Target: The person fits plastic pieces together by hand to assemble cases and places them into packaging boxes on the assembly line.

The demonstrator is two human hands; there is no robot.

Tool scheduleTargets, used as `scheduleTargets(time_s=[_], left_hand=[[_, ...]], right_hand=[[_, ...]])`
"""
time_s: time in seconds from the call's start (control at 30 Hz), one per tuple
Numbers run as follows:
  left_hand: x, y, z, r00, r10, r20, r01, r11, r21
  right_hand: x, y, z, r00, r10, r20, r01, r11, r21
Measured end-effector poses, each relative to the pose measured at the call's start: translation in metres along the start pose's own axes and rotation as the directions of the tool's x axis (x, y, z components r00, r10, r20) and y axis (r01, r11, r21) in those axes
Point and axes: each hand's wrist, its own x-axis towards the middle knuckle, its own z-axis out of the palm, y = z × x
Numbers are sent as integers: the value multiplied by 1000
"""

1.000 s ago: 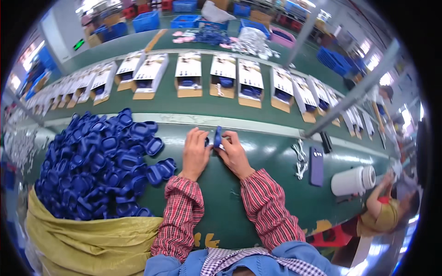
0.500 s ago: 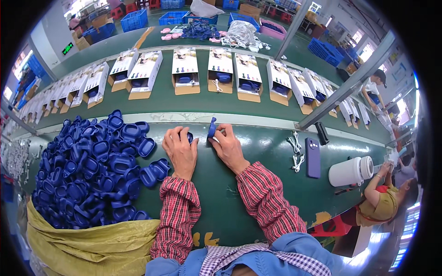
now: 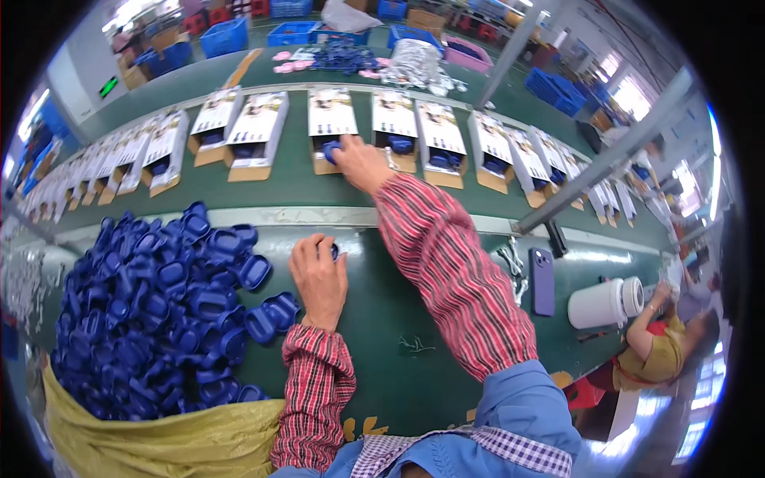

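My right hand (image 3: 358, 162) reaches across to an open white box (image 3: 331, 115) in the far row. Its fingers are closed on a blue plastic part (image 3: 330, 150) at the box's open end. My left hand (image 3: 319, 277) rests near the middle of the green bench, its fingers curled round another blue part, of which only a small edge (image 3: 334, 251) shows. Beside my left hand lies a large heap of blue plastic parts (image 3: 151, 303), shallow oval cups with narrow stems. Two joined pieces (image 3: 272, 317) lie at the heap's right edge.
Boxes with brown flaps (image 3: 259, 127) line the green strip beyond a pale rail (image 3: 279, 216). A slanting metal post (image 3: 602, 151), white cables (image 3: 514, 267), a purple phone (image 3: 543, 281) and a white jug (image 3: 598, 303) are at right. A yellow sack (image 3: 167, 442) lies near left; a co-worker (image 3: 661, 342) sits far right.
My right hand has moved from the bench, forward and slightly left, to the box with its blue part. My left hand stays near the same place, still holding a part.
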Motion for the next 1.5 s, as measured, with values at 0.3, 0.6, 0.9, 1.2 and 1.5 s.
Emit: scheduleTargets(time_s=[0.3,0.6,0.9,1.2,1.5], left_hand=[[-2,-6,3,1000,23,-4,-23,999,26],[3,-15,-2,998,-43,-50,33,984,-176],[-2,-24,0,995,101,11,-97,975,-200],[-3,-57,-72,970,238,43,-233,875,424],[-57,-149,-252,981,-162,-105,190,706,682]], right_hand=[[21,13,26,935,279,-219,-287,958,-4],[-99,-86,-1,850,251,-464,228,618,752],[-147,-125,4,881,224,-417,79,799,597],[-134,-121,37,845,239,-479,102,806,583],[-142,-117,-7,906,267,-327,90,635,767]])
